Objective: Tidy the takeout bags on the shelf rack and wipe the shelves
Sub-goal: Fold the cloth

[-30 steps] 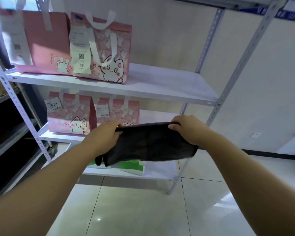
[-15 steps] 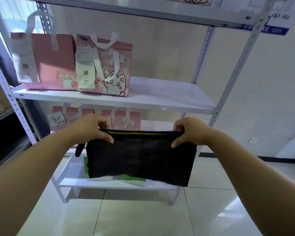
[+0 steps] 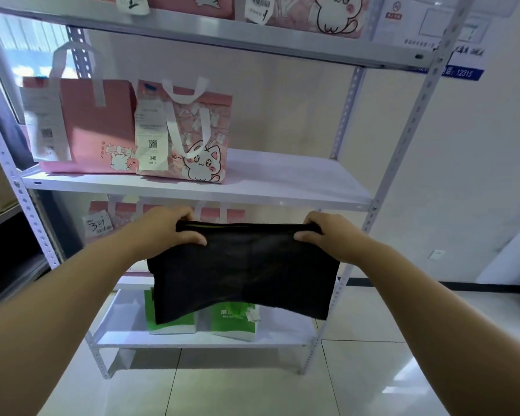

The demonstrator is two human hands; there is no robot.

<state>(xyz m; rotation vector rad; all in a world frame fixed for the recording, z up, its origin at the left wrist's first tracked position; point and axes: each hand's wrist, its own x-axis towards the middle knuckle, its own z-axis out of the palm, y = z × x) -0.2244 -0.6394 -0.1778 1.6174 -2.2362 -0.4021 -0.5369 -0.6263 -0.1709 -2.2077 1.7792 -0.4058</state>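
Note:
I hold a dark cloth stretched flat in front of the white shelf rack. My left hand pinches its upper left corner and my right hand its upper right corner. On the middle shelf stand a plain pink takeout bag at the left and a pink cat-print bag beside it, touching. More pink bags sit on the top shelf. Pink bags one level down are mostly hidden by my hands. Green and white bags stand on the bottom shelf, partly behind the cloth.
The right half of the middle shelf holds nothing. Pale tiled floor lies in front of the rack. A dark second rack stands at the left. A wall with a blue sign is at the right.
The cloth went from bunched between my hands to spread flat and hanging down. The view tilted upward, bringing the top shelf and its bags into sight.

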